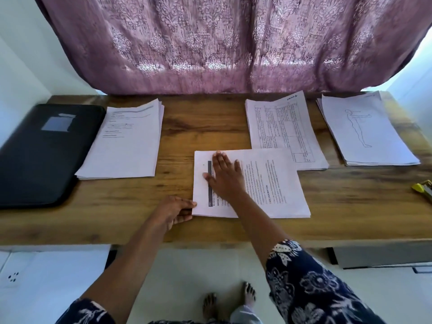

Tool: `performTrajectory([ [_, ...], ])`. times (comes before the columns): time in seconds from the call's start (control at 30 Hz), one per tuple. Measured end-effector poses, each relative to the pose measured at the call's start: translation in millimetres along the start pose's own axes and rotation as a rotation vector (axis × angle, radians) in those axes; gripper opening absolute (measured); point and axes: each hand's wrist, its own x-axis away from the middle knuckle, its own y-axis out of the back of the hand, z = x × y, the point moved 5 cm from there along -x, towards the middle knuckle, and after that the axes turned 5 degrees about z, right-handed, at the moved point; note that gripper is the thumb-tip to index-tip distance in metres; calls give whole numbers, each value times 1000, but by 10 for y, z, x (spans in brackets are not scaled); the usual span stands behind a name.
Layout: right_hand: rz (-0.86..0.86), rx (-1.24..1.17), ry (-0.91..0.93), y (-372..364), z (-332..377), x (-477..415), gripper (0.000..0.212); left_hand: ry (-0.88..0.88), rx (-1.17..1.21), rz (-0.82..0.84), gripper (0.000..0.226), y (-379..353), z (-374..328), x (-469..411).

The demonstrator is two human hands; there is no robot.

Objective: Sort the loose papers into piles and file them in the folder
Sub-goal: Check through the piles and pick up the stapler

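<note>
Four stacks: white paper, sorted across the brown wooden desk.
Front pile: white printed sheets at centre front, long axis left to right, dark header bar toward the left.
Writing: "TASK DESCRIPTION" reads sideways; a second heading starts "INITIAL"; the rest is too blurred to read.
Right grip: flat on the front pile, fingers straight and spread.
Left grip: pinches the front pile's near-left corner.
Overlap: the front pile's far-right corner covers the near edge of the table-printed pile.
Others: a text-printed left pile; a figure-outline pile far right.
Black zip folder: closed, at the desk's left end, touching the left pile.
Room: bare wood between the left and table-printed piles, and along the near edge.
Right edge: yellow stapler.
</note>
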Motion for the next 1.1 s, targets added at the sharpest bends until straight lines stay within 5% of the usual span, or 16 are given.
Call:
performTrajectory([
  [0.33,-91,-9,-272,200,-1186,115,72,-10,-3,-2,6,15,16,4],
  [0.57,-10,-25,-102,-223,-127,751,88,-61,-13,-4,12,0,35,-2],
  [0.8,-93,-15,-313,-60,-1128,1036,76,-76,-36,-27,12,-44,32,56],
  [1.1,-147,-134,-344,146,-1659,1200,71,-127,31,-23,14,-380,103,172],
])
